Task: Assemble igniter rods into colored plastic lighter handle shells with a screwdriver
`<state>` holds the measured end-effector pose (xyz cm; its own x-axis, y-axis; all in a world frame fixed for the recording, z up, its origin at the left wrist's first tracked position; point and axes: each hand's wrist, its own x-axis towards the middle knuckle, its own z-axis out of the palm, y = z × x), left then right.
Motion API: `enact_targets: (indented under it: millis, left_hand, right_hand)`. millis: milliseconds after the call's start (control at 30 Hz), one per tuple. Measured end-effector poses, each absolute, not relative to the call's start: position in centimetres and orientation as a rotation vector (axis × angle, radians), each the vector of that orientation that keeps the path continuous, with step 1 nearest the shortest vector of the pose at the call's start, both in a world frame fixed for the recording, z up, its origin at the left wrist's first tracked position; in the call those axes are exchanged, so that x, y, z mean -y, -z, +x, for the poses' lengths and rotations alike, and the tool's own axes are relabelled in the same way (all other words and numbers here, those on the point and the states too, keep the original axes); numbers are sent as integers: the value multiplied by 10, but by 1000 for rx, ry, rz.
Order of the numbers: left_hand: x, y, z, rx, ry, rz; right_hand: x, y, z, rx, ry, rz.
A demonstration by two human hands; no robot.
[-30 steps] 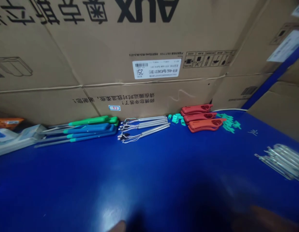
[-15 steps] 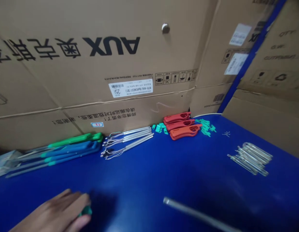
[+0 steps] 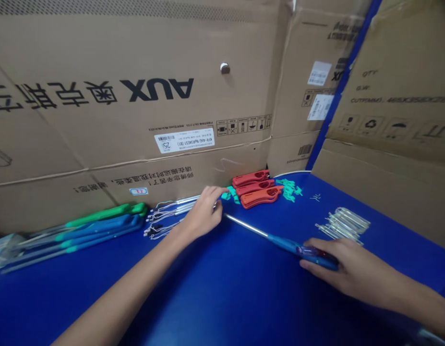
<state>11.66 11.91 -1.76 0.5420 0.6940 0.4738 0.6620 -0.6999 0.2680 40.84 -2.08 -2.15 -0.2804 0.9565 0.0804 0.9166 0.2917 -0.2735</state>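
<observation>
Right hand (image 3: pixel 352 266) clenched around one blue-handled tool with a long straight steel shaft (image 3: pixel 280 242). Grip is closed, fingers wrapped on the handle, and the shaft runs left across the blue worktop (image 3: pixel 244 298), tip just beside the left hand. Left hand (image 3: pixel 204 214) is at the back edge of the worktop, fingers spread over three silver metal rods with thin wire loops (image 3: pixel 168 214). It partly covers them, so cannot tell if it is grasping or only touching. Laid out along the carton base: one green-handled tool (image 3: pixel 107 215) and two blue-handled tools (image 3: pixel 96 230) left of the rods; three red-orange plastic handles (image 3: pixel 256 189) to the right, with a small cluster of teal plastic pieces (image 3: pixel 231 194) just left of them and green scraps (image 3: pixel 289 188) just right. Loose pile of thin silver rods (image 3: pixel 342 223) far right, too bunched to count. Behind everything, a large brown cardboard carton (image 3: pixel 81 144) with upside-down AUX print.
</observation>
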Motion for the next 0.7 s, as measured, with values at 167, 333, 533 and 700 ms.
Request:
enact_targets:
  millis: [167, 333, 533, 700]
  left_hand:
    - [-43, 7, 82, -1007, -602, 2805]
    - [5, 23, 62, -1168, -351, 2546]
    - [23, 38, 36, -1232, -401, 2497]
    - [33, 47, 23, -1236, -426, 2525]
  right_hand:
    - [8, 0, 377, 2565, -431, -1586]
    - [-9, -13, 317, 2752, -526, -1210]
    - [-14, 3, 268, 2670, -785, -1023]
    - [-6, 13, 256, 2515, -910, -943]
